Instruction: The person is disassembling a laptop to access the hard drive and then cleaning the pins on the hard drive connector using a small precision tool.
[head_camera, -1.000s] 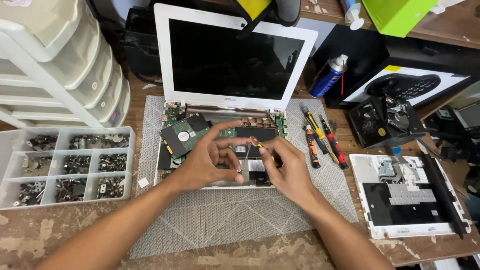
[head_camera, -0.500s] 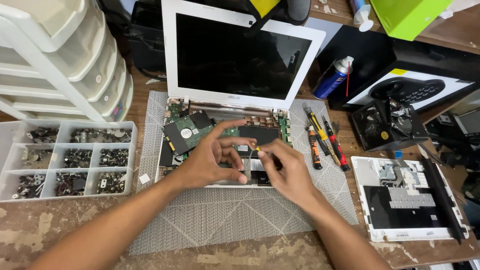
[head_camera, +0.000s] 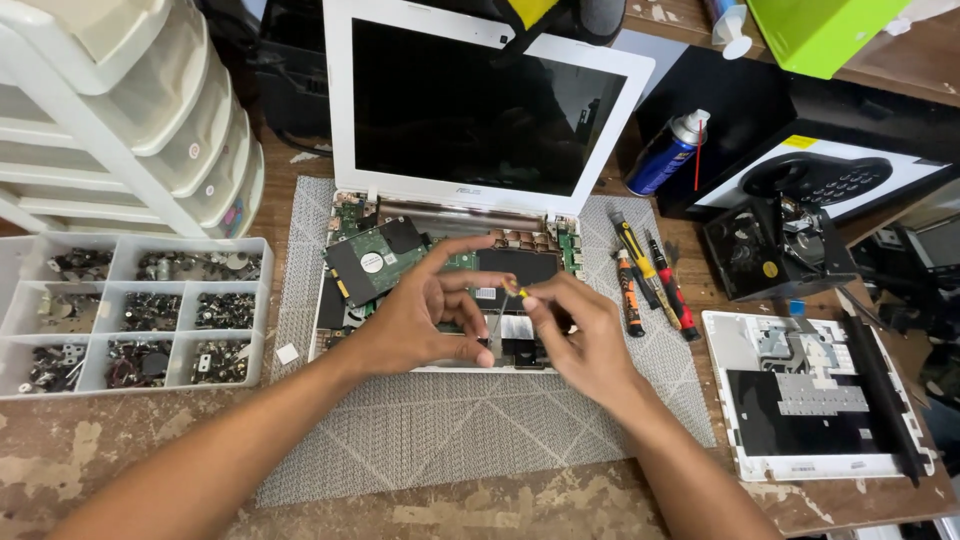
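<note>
My right hand (head_camera: 580, 335) pinches a small screwdriver (head_camera: 505, 305), tip down on the opened laptop (head_camera: 440, 290) on the mat (head_camera: 480, 430). My left hand (head_camera: 420, 320) rests on the laptop's board, thumb and fingers loosely curled, holding nothing I can see. Spare drivers (head_camera: 650, 275) lie right.

One head-worn camera looks steeply down and forward at the bench from close above (no second view), with the laptop (head_camera: 450, 250) centred and both forearms entering from below.

Bright, even overhead light, soft shadows, sharp focus, slight wide-angle edge distortion.
</note>
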